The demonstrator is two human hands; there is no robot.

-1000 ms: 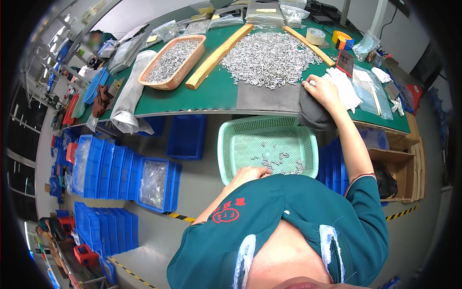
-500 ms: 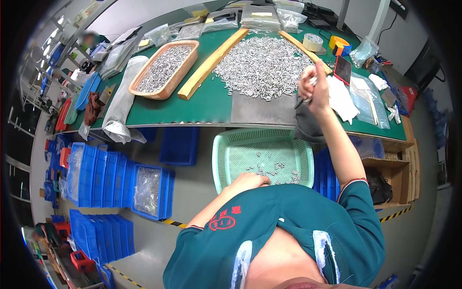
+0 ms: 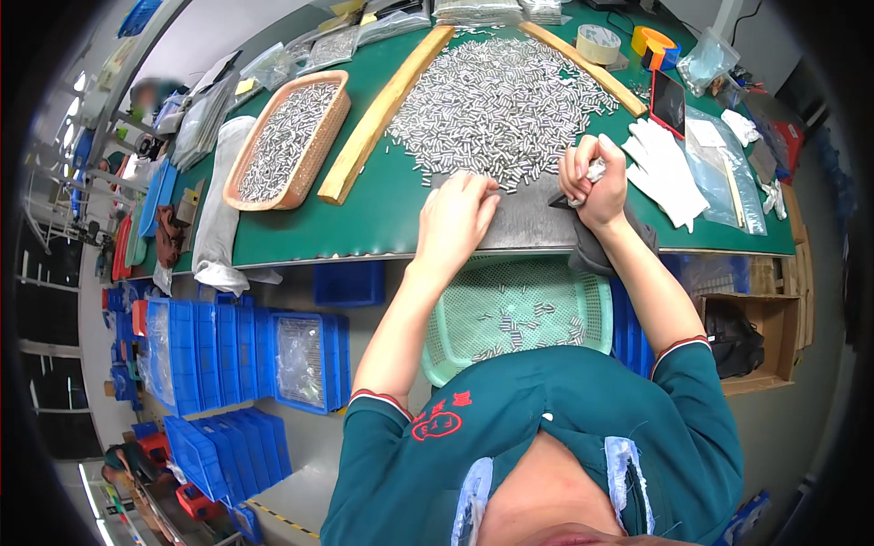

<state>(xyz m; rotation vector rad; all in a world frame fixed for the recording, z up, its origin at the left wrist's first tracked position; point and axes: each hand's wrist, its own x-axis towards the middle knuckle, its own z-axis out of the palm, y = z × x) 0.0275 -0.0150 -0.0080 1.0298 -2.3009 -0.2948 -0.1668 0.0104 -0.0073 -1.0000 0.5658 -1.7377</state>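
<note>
A broad heap of small silvery metal pins (image 3: 496, 105) covers the middle of the green table. At its near edge my left hand (image 3: 458, 217) is over a dark grey mat (image 3: 519, 218), fingers bent and slightly apart, with no held thing showing. My right hand (image 3: 599, 187) is closed around a tool with white wrapping and a dark flat end, just right of the mat; its kind is hidden by my fingers. Below the table edge, a light green perforated basket (image 3: 442, 350) has scattered pins in it.
Wooden bars (image 3: 387, 114) flank the heap. A peach basket (image 3: 238, 196) of pins stands left. White gloves (image 3: 669, 173), a red-edged phone (image 3: 667, 102) and tape rolls (image 3: 598, 43) lie right. Blue crates (image 3: 218, 350) stand below left.
My left hand has come up from the green basket to the near edge of the heap. My right hand has lowered a little toward the mat, still gripping the white-wrapped tool.
</note>
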